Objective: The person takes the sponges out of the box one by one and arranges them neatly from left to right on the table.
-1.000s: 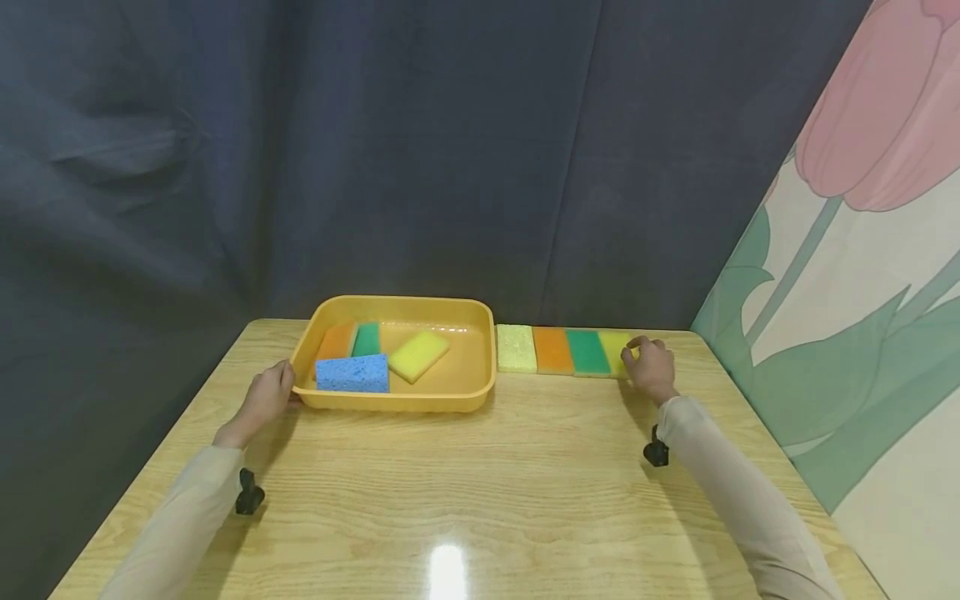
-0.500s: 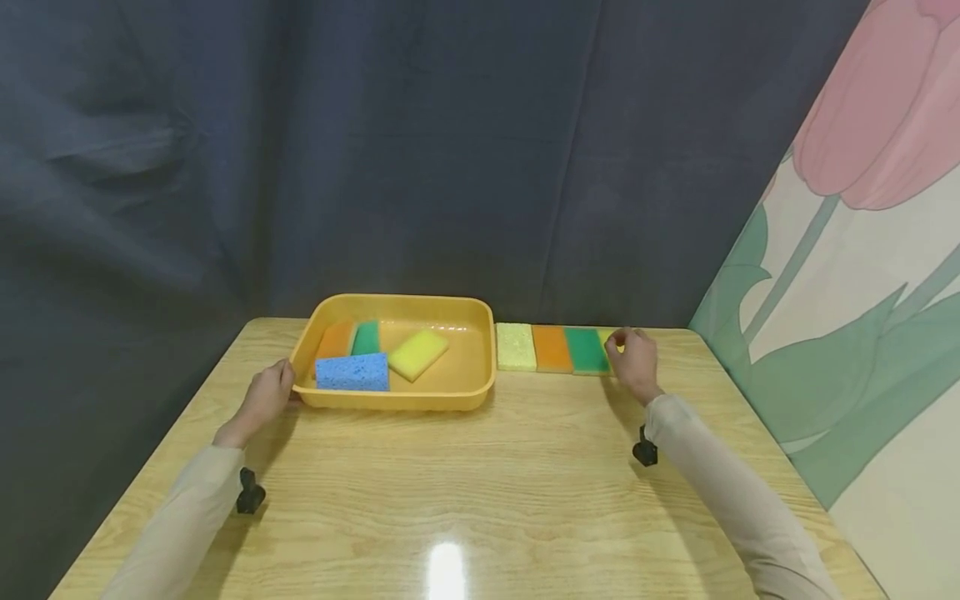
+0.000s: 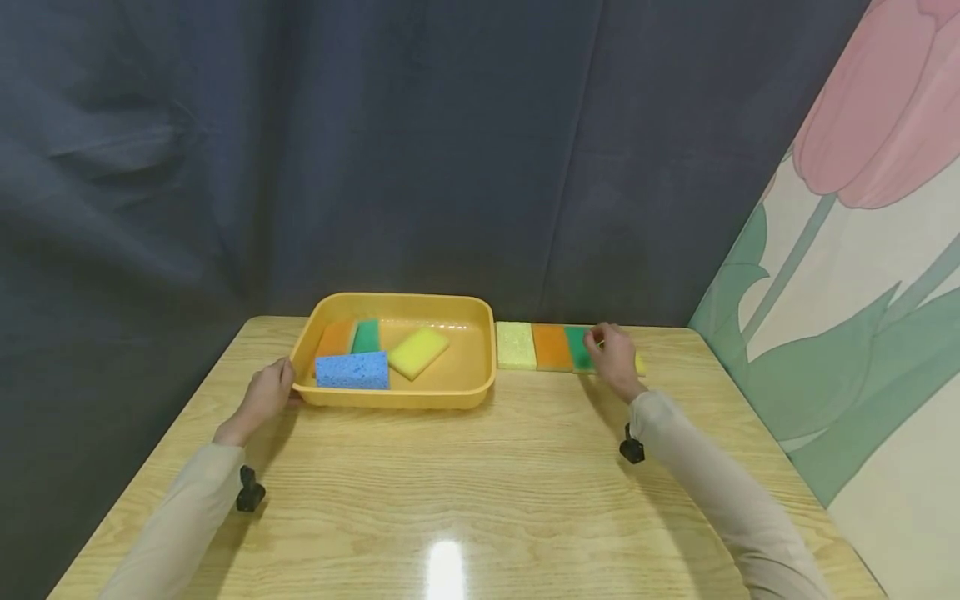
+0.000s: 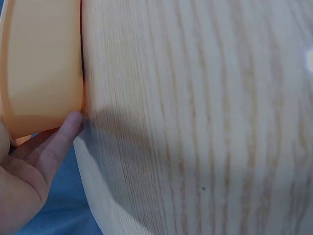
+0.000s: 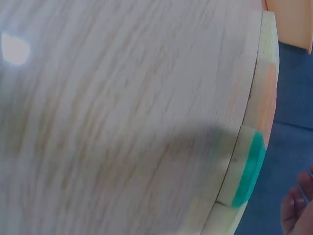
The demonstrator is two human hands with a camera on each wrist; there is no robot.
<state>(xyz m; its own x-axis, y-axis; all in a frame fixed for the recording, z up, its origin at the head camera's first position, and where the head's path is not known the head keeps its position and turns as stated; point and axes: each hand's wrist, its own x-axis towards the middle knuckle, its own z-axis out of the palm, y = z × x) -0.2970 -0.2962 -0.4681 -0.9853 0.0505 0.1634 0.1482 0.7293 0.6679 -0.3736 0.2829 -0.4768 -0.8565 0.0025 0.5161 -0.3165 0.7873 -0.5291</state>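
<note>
My left hand (image 3: pixel 264 398) grips the front left corner of a yellow plastic tray (image 3: pixel 408 400). In the left wrist view its fingers touch the tray's outer wall near the table. Right of the tray, along the table's back edge, a row of sponges lies side by side: pale yellow (image 3: pixel 516 346), orange (image 3: pixel 552 347), green (image 3: pixel 579 346) and yellow (image 3: pixel 641 365). My right hand (image 3: pixel 617 358) hovers over the green and yellow ones, partly hiding them. Its fingers are loosely bent, and nothing shows between them in the right wrist view.
Inside the tray lie a blue sponge (image 3: pixel 352 372), a yellow sponge (image 3: pixel 418 353), an orange sponge (image 3: pixel 334 339) and a green sponge (image 3: pixel 366 337). A dark curtain (image 3: pixel 465 167) hangs behind the wooden table (image 3: pixel 420 475). A flower-patterned wall (image 3: pixel 847 367) stands to the right.
My right hand has moved left along the row, from the yellow sponge toward the green one, uncovering the yellow sponge's right end. The left hand and tray have stayed in place.
</note>
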